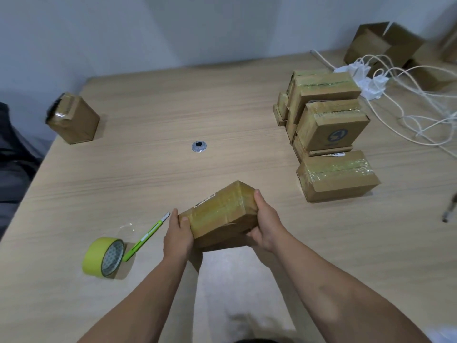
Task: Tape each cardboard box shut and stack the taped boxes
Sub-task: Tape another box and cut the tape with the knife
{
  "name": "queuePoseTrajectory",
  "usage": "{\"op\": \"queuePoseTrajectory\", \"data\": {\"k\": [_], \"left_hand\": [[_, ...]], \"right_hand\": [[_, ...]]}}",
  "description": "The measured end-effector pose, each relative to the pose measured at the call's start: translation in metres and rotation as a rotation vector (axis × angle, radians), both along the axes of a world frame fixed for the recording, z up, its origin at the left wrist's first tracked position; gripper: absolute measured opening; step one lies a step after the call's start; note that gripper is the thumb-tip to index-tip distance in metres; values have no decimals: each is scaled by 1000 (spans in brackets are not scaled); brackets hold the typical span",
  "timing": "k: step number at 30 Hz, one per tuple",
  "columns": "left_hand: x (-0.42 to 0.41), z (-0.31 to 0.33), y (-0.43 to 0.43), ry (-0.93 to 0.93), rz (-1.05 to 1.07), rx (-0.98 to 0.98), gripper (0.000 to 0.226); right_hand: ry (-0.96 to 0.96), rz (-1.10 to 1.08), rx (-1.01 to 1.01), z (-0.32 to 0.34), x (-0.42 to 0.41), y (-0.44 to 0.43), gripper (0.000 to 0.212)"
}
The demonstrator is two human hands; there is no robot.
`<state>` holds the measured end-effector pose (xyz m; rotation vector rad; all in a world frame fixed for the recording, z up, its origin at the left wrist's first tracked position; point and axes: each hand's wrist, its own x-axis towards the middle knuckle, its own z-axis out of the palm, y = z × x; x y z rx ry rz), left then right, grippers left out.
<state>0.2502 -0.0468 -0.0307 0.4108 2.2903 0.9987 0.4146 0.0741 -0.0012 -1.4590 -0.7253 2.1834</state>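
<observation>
The pale wood bench (148, 107) fills most of the frame. At right of centre you have a stack of taped boxes (326, 112), and a single taped box (338, 177) lies on the bench touching the stack's near side. Open cardboard boxes (385, 43) sit in the upper right corner, with a tangle of white cables (408, 95) between them and the stack. The box in your hands (222, 214) is at lower centre, wrapped in glossy tape and tilted; whether its underside touches the bench cannot be told. Your left grip (178, 233) curls round its near left end, thumb on top, and your right grip (265, 224) clasps its right end, thumb up along the side and fingers beneath. A lone box (74, 120) stands upright at upper left. A yellow-green tape roll (99, 256) stands on edge at lower left, a green cutter (146, 236) just beside it. A metal grommet (199, 146) sits at centre.
</observation>
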Motion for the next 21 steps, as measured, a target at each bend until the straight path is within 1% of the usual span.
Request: {"op": "queuePoseTrajectory", "data": {"k": [2,4,5,7,8,9,10,12,15,16,17,19,21], "left_hand": [[2,5,7,-4,2,-8,54],[4,11,12,9,-12,5,57],[4,14,15,19,-28,22,58],[4,19,20,-1,-15,70,59],[5,21,23,-9,5,103,58],[7,26,25,-1,23,138,56],[8,30,26,23,37,177,52],[13,43,30,61,74,291,35],[18,63,33,21,165,424,16],[18,69,33,10,175,438,14],[17,75,32,16,159,439,19],[15,84,31,24,75,425,29],[12,85,31,61,-11,360,28]], "right_hand": [[-40,55,89,13,-8,4,49],[-92,139,223,28,-17,4,49],[-134,177,306,33,-21,4,52],[-222,269,465,38,-28,5,67],[-264,309,522,42,-31,4,70],[-301,340,561,47,-35,3,67],[-328,362,589,51,-37,0,61],[-349,392,626,54,-43,-3,52],[-349,402,660,56,-50,-9,54],[-350,399,658,57,-52,-11,56],[-351,395,657,57,-54,-12,57],[-359,378,671,57,-59,-13,57],[-379,376,678,59,-67,-13,56]]}}
